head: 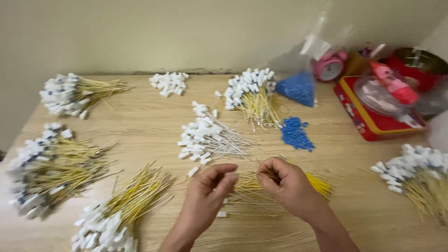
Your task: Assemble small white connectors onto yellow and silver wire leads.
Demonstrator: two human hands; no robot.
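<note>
My left hand (205, 193) and my right hand (287, 184) are close together over the front middle of a wooden table (149, 121). Their fingertips pinch a thin yellow stick (247, 173) between them. Under the hands lies a loose bundle of yellow sticks (317, 183). Just beyond the hands sits a pile of sticks with white caps (205, 137). A small heap of blue beads (296, 133) lies to the right of that pile.
Bundles of white-capped yellow sticks lie at the left (51, 168), far left (70, 93), front (116, 214), back middle (249, 93) and right edge (420, 172). Loose white caps (169, 83), a clear bag of blue beads (298, 86), a pink alarm clock (329, 66) and a red tin (373, 119) stand at the back.
</note>
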